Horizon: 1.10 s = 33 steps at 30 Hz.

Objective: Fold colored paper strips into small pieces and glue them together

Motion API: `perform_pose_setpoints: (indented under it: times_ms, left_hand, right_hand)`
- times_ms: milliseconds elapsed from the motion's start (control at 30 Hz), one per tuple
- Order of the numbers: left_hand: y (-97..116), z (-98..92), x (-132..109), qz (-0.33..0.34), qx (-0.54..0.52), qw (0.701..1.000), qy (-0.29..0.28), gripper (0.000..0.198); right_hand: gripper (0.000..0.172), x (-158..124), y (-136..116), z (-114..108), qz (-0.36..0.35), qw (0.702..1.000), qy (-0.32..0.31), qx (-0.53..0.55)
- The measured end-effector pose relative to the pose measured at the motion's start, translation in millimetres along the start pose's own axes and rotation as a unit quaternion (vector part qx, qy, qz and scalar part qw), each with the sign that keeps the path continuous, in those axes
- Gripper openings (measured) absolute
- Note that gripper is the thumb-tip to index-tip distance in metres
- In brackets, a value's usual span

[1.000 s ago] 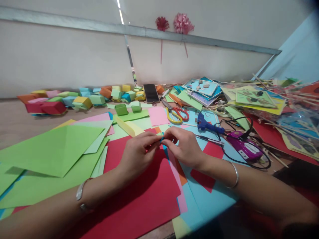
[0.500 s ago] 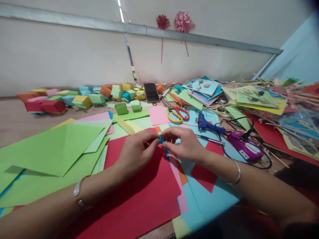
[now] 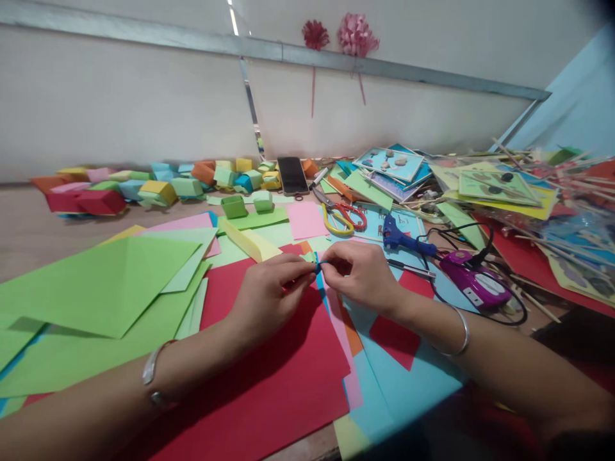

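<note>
While both hands meet above the counter (image 3: 29, 234), a tiny blue folded-looking piece (image 3: 318, 264) is between their fingertips, over the far right corner of a large red paper sheet (image 3: 288, 378); its exact shape is too small to tell. The left hand (image 3: 273, 288) is nearly closed, thumb and forefinger pinching the piece's left side. The right hand (image 3: 362, 275) is likewise drawn in, thumb and forefinger gripping the right side.

Just beyond the left hand lies a pale yellow folded paper (image 3: 252, 243). The red sheet runs toward the counter's near edge, with wide bright green paper sheets (image 3: 96, 282) to its left and a light blue paper sheet (image 3: 403, 397) to its right.

Past the right hand are a slim black-and-clear pen (image 3: 412, 269), scissors with yellow and red handles (image 3: 332, 206), a dark blue glue gun (image 3: 403, 240) and a purple power strip (image 3: 473, 278) with a black cable.

Along the counter's back edge, small multicoloured paper boxes (image 3: 161, 193) line the left part; a black phone (image 3: 293, 176) lies right of them, and decorated cards (image 3: 391, 163) pile farther right. Above, two paper flowers, dark red (image 3: 316, 35) and pink (image 3: 358, 35), show at a grey metal bar (image 3: 158, 38).
</note>
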State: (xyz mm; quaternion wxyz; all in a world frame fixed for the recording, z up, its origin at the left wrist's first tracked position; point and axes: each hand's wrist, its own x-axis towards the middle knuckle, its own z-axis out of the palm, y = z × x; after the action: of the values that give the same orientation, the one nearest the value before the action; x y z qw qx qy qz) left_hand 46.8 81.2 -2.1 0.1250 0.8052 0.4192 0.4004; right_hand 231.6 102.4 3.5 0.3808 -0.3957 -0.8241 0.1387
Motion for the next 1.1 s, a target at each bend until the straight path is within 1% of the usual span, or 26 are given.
perform_pose_setpoints:
  times_ms: [67, 200, 233, 300, 400, 500, 600, 733, 800, 867, 933, 1000, 1033, 1100]
  left_hand:
    - [2.1, 0.1, -0.8, 0.006, -0.009, 1.0, 0.007, 0.021]
    - [5.8, 0.8, -3.1, 0.0, -0.013, 1.0, 0.027, 0.021]
    - [6.1, 1.2, -3.7, -0.003, -0.007, 0.999, 0.033, 0.021]
    - [5.9, 2.2, -4.6, -0.007, 0.011, 0.999, 0.044, 0.021]
    - [4.7, 3.9, -4.4, -0.001, 0.03, 0.998, 0.062, 0.023]
    - [3.9, 4.8, -2.4, 0.0, 0.027, 0.997, 0.066, 0.024]
    - [3.0, 3.7, -0.5, -0.021, 0.015, 0.998, 0.061, 0.023]
    - [0.3, 1.1, -0.7, -0.053, 0.016, 0.997, 0.06, 0.021]
    - [-1.0, 0.4, -1.7, -0.053, 0.021, 0.997, 0.06, 0.021]
    - [-1.8, 0.2, -2.7, -0.038, 0.025, 0.998, 0.052, 0.022]
    - [-2.5, 0.4, -3.4, -0.012, 0.03, 0.999, 0.037, 0.023]
    - [-3.6, 0.9, -3.5, 0.015, 0.036, 0.999, 0.025, 0.023]
    - [-4.2, 1.1, -3.3, 0.025, 0.041, 0.999, 0.022, 0.022]
    - [-5.3, 1.5, -2.6, 0.029, 0.053, 0.998, 0.018, 0.021]
  right_hand:
    - [0.013, -2.0, -2.3, 2.4, -0.018, 0.999, 0.028, -0.041]
    - [0.021, -6.5, -4.4, 10.8, -0.109, 0.979, 0.078, -0.157]
    - [0.022, -7.5, -4.4, 13.1, -0.122, 0.973, 0.083, -0.176]
    - [0.022, -8.9, -3.7, 17.4, -0.124, 0.969, 0.088, -0.193]
    - [0.019, -9.3, -2.3, 22.0, -0.106, 0.973, 0.084, -0.189]
    - [0.019, -8.7, -2.7, 24.3, -0.099, 0.974, 0.073, -0.188]
    - [0.022, -9.1, -6.9, 24.4, -0.108, 0.975, 0.057, -0.188]
    - [0.026, -10.8, -12.7, 21.8, -0.126, 0.977, 0.013, -0.174]
    - [0.025, -10.2, -12.6, 18.9, -0.117, 0.981, -0.007, -0.152]
    - [0.021, -8.2, -10.9, 14.6, -0.085, 0.99, -0.024, -0.108]
    - [0.016, -5.1, -9.3, 9.5, -0.029, 0.998, -0.033, -0.05]
    - [0.013, -2.0, -8.8, 5.0, 0.026, 0.999, -0.042, -0.002]
    - [0.011, -0.7, -8.9, 3.4, 0.042, 0.998, -0.049, 0.015]
    - [0.009, 1.3, -8.7, 1.3, 0.043, 0.996, -0.067, 0.027]
